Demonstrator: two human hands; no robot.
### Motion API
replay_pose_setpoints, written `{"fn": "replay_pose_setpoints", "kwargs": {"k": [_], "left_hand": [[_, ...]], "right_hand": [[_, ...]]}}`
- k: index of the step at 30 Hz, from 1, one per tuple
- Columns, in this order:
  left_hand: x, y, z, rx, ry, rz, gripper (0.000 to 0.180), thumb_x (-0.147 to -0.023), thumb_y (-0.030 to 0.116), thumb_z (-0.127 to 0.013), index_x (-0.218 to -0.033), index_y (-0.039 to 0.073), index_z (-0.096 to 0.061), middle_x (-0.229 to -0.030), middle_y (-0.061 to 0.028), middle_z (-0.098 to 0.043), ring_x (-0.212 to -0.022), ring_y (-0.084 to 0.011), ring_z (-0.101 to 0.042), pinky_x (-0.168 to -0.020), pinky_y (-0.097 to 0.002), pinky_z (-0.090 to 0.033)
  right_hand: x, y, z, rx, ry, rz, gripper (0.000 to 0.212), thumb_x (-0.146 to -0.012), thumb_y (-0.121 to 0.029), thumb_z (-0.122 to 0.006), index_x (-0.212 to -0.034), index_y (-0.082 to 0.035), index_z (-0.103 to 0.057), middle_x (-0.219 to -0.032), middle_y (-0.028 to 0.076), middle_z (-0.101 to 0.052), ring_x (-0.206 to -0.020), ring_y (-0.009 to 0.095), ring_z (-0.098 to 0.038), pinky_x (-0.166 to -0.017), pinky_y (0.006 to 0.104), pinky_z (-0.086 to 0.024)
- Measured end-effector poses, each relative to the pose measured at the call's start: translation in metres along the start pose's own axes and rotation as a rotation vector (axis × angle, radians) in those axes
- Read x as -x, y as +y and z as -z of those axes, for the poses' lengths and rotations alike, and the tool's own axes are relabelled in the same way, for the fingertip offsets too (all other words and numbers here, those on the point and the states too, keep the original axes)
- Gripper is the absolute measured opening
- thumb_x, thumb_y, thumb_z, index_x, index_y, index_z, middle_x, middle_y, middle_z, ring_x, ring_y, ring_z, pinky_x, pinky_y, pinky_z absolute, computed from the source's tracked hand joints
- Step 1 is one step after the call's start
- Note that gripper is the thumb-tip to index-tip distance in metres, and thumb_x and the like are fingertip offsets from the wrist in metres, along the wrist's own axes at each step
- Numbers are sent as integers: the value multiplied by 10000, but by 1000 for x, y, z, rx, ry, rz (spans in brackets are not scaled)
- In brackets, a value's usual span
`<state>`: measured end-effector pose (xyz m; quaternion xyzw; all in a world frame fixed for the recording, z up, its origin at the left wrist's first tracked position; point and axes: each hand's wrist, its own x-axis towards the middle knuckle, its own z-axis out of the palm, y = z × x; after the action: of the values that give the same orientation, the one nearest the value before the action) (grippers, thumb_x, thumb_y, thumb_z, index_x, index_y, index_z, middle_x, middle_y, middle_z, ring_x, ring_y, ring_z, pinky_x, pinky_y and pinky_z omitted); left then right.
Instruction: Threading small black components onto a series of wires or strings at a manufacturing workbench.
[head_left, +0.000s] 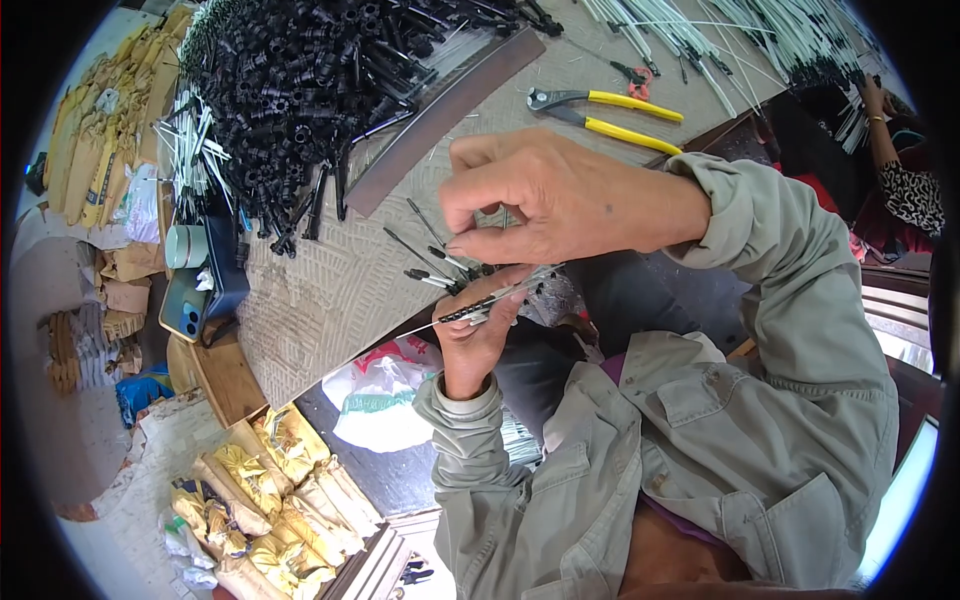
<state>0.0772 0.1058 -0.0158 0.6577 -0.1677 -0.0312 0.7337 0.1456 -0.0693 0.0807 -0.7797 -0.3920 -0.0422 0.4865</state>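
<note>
At the table's near edge my left hand [472, 345] is closed round a thin rod [478, 308] with a black textured middle and pale ends. Several thin rods with black tips [430, 278] lie just beyond its fingers. Above and slightly right of it, my right hand [545, 195] is curled, thumb and fingertips drawn together. Whatever sits between those fingertips is hidden or too small to name. A big heap of black plastic tubular parts [290, 100] covers the far left of the table [300, 320].
A dark wooden strip [445, 120] borders the heap. Yellow-handled pincers [605, 112] and a red-handled tool [632, 82] lie beyond my right hand. White rods [690, 50] spread at the far right, near another person's hand [872, 100]. A phone [186, 303] stands at the left edge.
</note>
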Motion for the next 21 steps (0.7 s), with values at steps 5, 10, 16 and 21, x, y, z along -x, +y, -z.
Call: {"fn": "replay_pose_setpoints", "kwargs": {"k": [5,10,16,21], "left_hand": [[-1,-1,3,-50,-55,20,190,-789,-59,-614,-979,-54,-625,-938,-127,-665,-828,-128,-610,-730,-227,-474],[-7,3,-2,-17,-81,0,193,-796,-47,-614,-988,-52,-630,-957,-135,-662,-855,-131,-610,-750,-233,-473],[-4,4,1,29,-79,68,172,-814,-8,-615,-981,-44,-637,-959,-125,-664,-852,-135,-611,-736,-222,-469],[-2,2,4,3,-58,121,176,-807,10,-628,-971,-52,-636,-915,-119,-668,-839,-149,-615,-743,-236,-473]], "right_hand": [[-2,-2,3,10,1,7,240,-776,-159,-675,-667,-12,-520,-648,55,-416,-546,160,-420,-483,296,-311],[1,10,0,-55,47,31,267,-783,-203,-687,-663,-3,-558,-615,49,-424,-522,140,-398,-460,285,-291],[1,6,-1,-157,52,-51,357,-796,-311,-666,-667,9,-573,-562,62,-399,-565,154,-417,-482,308,-316],[0,11,1,-119,10,4,278,-778,-241,-692,-684,-9,-570,-628,37,-451,-568,131,-416,-478,278,-315]]}}
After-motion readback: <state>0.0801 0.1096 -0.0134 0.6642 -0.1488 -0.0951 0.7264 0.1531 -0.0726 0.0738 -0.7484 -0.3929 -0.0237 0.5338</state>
